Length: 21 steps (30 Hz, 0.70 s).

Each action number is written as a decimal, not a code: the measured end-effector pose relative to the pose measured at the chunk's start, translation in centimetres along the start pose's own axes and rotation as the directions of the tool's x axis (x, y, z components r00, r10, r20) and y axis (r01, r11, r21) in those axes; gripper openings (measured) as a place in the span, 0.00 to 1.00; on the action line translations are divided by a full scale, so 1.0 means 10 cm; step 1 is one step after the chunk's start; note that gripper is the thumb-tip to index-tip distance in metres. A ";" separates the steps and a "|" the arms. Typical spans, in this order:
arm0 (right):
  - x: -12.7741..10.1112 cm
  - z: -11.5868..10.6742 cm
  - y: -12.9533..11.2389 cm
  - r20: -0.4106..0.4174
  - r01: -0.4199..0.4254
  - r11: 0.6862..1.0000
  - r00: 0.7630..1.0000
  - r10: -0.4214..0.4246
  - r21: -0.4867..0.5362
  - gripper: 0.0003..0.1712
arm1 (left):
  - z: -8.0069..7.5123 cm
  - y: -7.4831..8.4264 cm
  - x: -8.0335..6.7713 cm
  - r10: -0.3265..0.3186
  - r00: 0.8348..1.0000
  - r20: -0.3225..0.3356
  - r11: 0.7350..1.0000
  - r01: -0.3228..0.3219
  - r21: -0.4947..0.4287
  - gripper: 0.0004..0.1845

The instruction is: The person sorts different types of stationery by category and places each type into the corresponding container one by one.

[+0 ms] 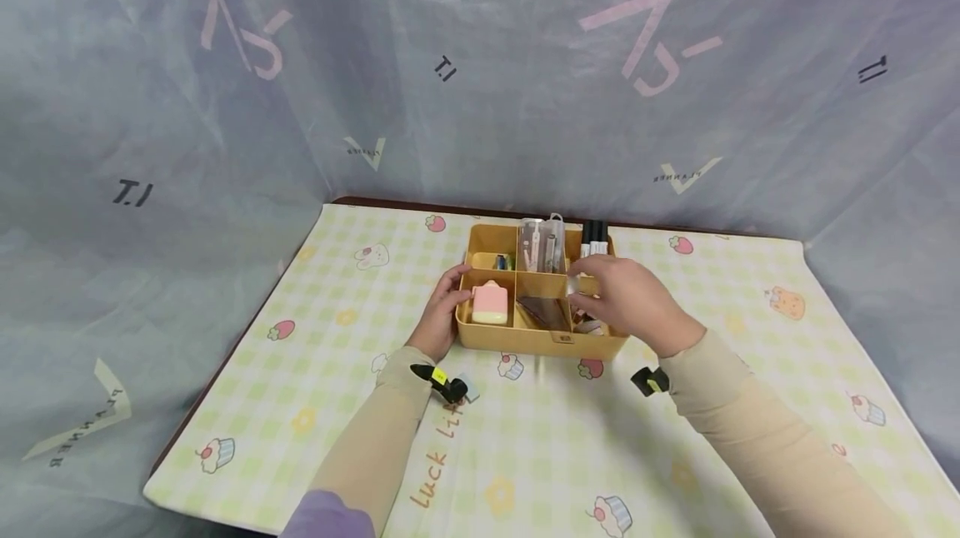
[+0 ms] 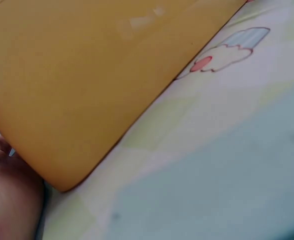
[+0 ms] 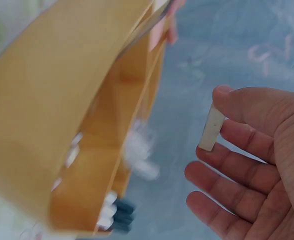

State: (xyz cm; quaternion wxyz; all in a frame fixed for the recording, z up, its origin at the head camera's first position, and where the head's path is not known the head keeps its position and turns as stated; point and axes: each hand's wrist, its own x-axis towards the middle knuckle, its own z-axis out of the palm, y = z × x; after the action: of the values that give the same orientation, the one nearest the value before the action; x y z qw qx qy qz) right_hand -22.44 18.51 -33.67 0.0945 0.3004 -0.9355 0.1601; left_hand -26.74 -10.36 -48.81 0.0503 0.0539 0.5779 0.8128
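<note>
A yellow organiser box (image 1: 525,340) with several compartments stands mid-table. My left hand (image 1: 448,290) grips its left wall, fingers curled over the rim; the left wrist view shows only that outer wall (image 2: 87,75) and a bit of palm. Over the box's right side hovers my right hand (image 1: 583,288), which pinches a small white flat piece (image 3: 211,129) between thumb and forefinger while the other fingers (image 3: 222,180) stay spread. A pink item (image 1: 491,303) lies in the front left compartment. A clear pouch of pens (image 1: 542,245) and black markers (image 1: 595,240) stand at the back.
The table wears a green-and-yellow checked cloth (image 1: 315,355) printed with cupcakes and strawberries. Grey-blue fabric (image 1: 480,88) hangs behind and to both sides. A dark flat item (image 1: 546,311) fills the front middle compartment. Bare cloth stretches in front of the box.
</note>
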 end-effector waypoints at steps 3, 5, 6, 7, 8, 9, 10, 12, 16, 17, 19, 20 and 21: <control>-0.01 0.04 0.18 0.035 -0.074 0.997 0.997 0.074 -0.007 0.17 | 0.00 0.00 -0.01 -0.013 1.000 -0.012 1.000 0.013 0.012 0.29; -0.03 0.07 0.28 0.055 -0.116 0.993 0.992 0.116 -0.004 0.18 | 0.00 0.00 -0.01 -0.020 1.000 -0.016 1.000 0.021 0.016 0.29; -0.05 0.09 0.32 0.064 -0.135 0.991 0.989 0.135 -0.002 0.18 | 0.00 0.00 -0.02 -0.022 1.000 -0.016 1.000 0.022 0.018 0.29; -0.06 0.11 0.35 0.073 -0.150 0.989 0.986 0.150 0.001 0.18 | 0.00 -0.01 -0.02 -0.023 1.000 -0.016 1.000 0.023 0.019 0.29; -0.07 0.13 0.38 0.082 -0.163 0.987 0.983 0.163 0.001 0.19 | 0.00 -0.02 -0.02 -0.024 1.000 -0.015 1.000 0.024 0.018 0.29; -0.09 0.16 0.41 0.091 -0.175 0.985 0.981 0.174 0.003 0.19 | -0.01 -0.02 -0.03 -0.027 1.000 -0.015 0.999 0.027 0.019 0.29; -0.10 0.18 0.43 0.101 -0.183 0.983 0.978 0.182 0.003 0.19 | -0.01 -0.02 -0.04 -0.032 0.999 -0.015 0.999 0.032 0.018 0.29; -0.12 0.23 0.45 0.113 -0.184 0.983 0.977 0.183 -0.004 0.19 | -0.01 -0.04 -0.04 -0.037 0.999 -0.013 0.999 0.037 0.022 0.28; -0.13 0.31 0.48 0.101 -0.149 0.988 0.983 0.152 -0.034 0.16 | -0.02 -0.05 -0.03 -0.029 1.000 -0.006 0.999 0.029 0.018 0.28; -0.13 0.33 0.48 0.091 -0.131 0.990 0.987 0.134 -0.042 0.14 | -0.02 -0.04 -0.02 -0.024 1.000 -0.005 1.000 0.024 0.017 0.29; -0.12 0.36 0.48 0.071 -0.092 0.994 0.993 0.097 -0.065 0.11 | -0.01 -0.03 -0.02 -0.018 1.000 -0.004 1.000 0.018 0.017 0.29; -0.12 0.37 0.48 0.064 -0.071 0.994 0.995 0.076 -0.078 0.09 | -0.01 -0.03 -0.02 -0.017 1.000 -0.005 1.000 0.017 0.018 0.29; -0.12 0.38 0.48 0.059 -0.055 0.994 0.996 0.061 -0.091 0.08 | -0.01 -0.02 -0.01 -0.016 1.000 -0.004 1.000 0.016 0.015 0.29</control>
State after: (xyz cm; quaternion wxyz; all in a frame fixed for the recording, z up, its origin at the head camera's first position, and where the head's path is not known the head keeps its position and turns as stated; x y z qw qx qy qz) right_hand -24.64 21.49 -38.69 0.0741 0.2734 -0.9525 0.1115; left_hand -26.61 -10.41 -49.05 0.0549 0.0480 0.5846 0.8080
